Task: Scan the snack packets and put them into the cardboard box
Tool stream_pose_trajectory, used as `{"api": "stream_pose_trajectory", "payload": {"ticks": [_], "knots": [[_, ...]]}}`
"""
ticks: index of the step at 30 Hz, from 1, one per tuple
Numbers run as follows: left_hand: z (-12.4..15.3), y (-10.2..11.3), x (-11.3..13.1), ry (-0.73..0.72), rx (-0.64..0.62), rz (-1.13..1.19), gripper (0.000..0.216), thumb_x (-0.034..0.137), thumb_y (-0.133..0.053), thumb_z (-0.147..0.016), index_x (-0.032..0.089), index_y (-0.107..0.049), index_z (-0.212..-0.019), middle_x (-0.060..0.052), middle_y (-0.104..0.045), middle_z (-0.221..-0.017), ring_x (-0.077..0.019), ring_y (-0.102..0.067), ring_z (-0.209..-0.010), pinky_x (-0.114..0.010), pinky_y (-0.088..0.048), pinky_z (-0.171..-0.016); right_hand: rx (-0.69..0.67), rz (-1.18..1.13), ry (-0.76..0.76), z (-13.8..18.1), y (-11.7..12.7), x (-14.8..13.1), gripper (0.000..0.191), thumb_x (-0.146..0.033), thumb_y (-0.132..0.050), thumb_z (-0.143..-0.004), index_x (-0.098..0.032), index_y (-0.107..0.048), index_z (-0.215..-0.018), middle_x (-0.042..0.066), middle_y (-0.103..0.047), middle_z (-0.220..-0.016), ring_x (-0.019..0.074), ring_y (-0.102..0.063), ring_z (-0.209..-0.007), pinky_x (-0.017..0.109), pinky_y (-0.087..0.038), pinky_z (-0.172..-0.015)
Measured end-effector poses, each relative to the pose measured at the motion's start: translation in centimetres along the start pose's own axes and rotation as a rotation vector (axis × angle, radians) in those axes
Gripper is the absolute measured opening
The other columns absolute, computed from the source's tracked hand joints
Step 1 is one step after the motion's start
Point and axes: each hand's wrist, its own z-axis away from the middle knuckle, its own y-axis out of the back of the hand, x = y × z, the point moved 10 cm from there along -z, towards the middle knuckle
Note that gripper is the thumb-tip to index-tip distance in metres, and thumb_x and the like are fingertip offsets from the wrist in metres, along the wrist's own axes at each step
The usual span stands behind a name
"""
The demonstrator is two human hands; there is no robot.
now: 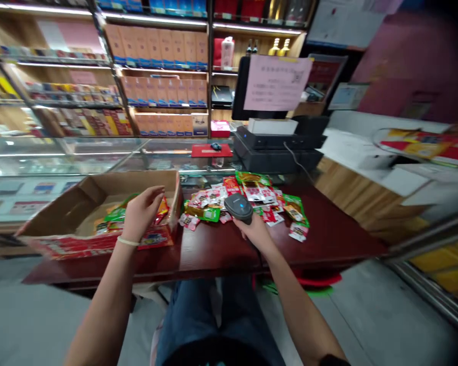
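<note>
Right hand (256, 230) gripping dark grey barcode scanner (238, 207) over snack packets (252, 198); left hand (141, 212) loosely open, empty, above cardboard box (95, 190).

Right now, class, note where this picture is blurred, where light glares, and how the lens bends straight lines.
Head view: sharpest at the scanner and packets; the right-hand counter smears into blur; shelf lights blow out white; the glass case carries pale reflections; shelf posts lean and bow, a wide-angle effect; corners darken.
</note>
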Motion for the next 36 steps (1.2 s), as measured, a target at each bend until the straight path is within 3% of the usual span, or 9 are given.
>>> {"api": "stream_pose_trajectory", "payload": {"ticks": [5, 13, 17, 20, 24, 28, 33, 36], "knots": [[1.0, -9.1, 7.5, -0.108, -0.157, 0.202, 0.042, 0.037, -0.055, -0.092, 0.022, -0.057, -0.131, -0.006, -0.076, -0.11, -0.0204, -0.072, -0.1, -0.033, -0.055, -0.091, 0.168, 0.064, -0.077, 2.9, 7.9, 3.2, 0.025, -0.044, -0.065, -0.077, -0.022, -0.059, -0.084, -0.006, -0.051, -0.042, 0.0163, -0.051, -0.036, 0.026, -0.038, -0.042], [6.0, -26.6, 20.0, -0.285, -0.435, 0.373, 0.032, 0.031, -0.054, -0.092, 0.021, -0.06, -0.123, -0.008, -0.074, -0.112, -0.0226, -0.071, -0.103, -0.036, -0.054, -0.093, 0.441, 0.191, -0.096, 9.1, 21.2, 7.3, 0.022, -0.04, -0.064, -0.076, -0.02, -0.063, -0.084, -0.004, -0.055, -0.043, 0.0201, -0.057, -0.042, 0.028, -0.044, -0.047], [9.3, -33.3, 25.4, -0.381, -0.555, 0.407, 0.031, 0.027, -0.055, -0.091, 0.021, -0.061, -0.121, -0.009, -0.07, -0.122, -0.0237, -0.067, -0.108, -0.037, -0.051, -0.097, 0.503, 0.151, -0.135, 11.2, 25.4, 9.5, 0.019, -0.039, -0.066, -0.075, -0.021, -0.06, -0.08, -0.005, -0.052, -0.039, 0.017, -0.051, -0.035, 0.026, -0.04, -0.042], [11.6, -37.4, 28.1, -0.414, -0.636, 0.393, 0.029, 0.025, -0.057, -0.091, 0.019, -0.062, -0.119, -0.009, -0.07, -0.116, -0.0238, -0.067, -0.105, -0.038, -0.051, -0.095, 0.521, 0.105, -0.162, 11.9, 26.9, 10.8, 0.021, -0.041, -0.066, -0.075, -0.022, -0.057, -0.078, -0.006, -0.05, -0.037, 0.0162, -0.049, -0.033, 0.025, -0.038, -0.04], [14.3, -41.1, 29.8, -0.509, -0.635, 0.231, 0.033, 0.033, -0.067, -0.086, 0.015, -0.061, -0.112, -0.013, -0.066, -0.114, -0.0271, -0.062, -0.107, -0.04, -0.05, -0.096, 0.53, 0.069, -0.181, 11.7, 27.2, 12.2, 0.023, -0.043, -0.066, -0.075, -0.023, -0.054, -0.075, -0.006, -0.049, -0.036, 0.0158, -0.049, -0.031, 0.025, -0.037, -0.039], [15.8, -42.7, 30.2, -0.575, -0.646, -0.015, 0.046, 0.046, -0.071, -0.083, 0.011, -0.062, -0.111, -0.017, -0.065, -0.112, -0.0309, -0.059, -0.109, -0.043, -0.048, -0.097, 0.536, 0.039, -0.204, 11.0, 26.6, 13.1, 0.026, -0.045, -0.067, -0.073, -0.024, -0.053, -0.072, -0.006, -0.049, -0.036, 0.0154, -0.047, -0.031, 0.025, -0.037, -0.037], [16.9, -42.5, 29.9, -0.653, -0.774, -0.228, 0.025, 0.024, -0.05, -0.096, 0.008, -0.064, -0.109, -0.02, -0.067, -0.105, -0.0293, -0.063, -0.102, -0.038, -0.052, -0.083, 0.528, 0.04, -0.197, 10.5, 25.8, 12.6, 0.03, -0.048, -0.067, -0.072, -0.024, -0.05, -0.065, -0.006, -0.048, -0.036, 0.015, -0.047, -0.031, 0.025, -0.037, -0.039], [17.1, -41.5, 28.7, -0.671, -0.801, -0.241, 0.028, 0.011, -0.042, -0.096, 0.008, -0.06, -0.117, -0.02, -0.068, -0.103, -0.0266, -0.067, -0.096, -0.036, -0.053, -0.079, 0.508, 0.038, -0.189, 10.3, 25.2, 12.0, 0.031, -0.049, -0.068, -0.072, -0.024, -0.05, -0.066, -0.006, -0.048, -0.036, 0.0153, -0.048, -0.032, 0.025, -0.037, -0.039]]}}
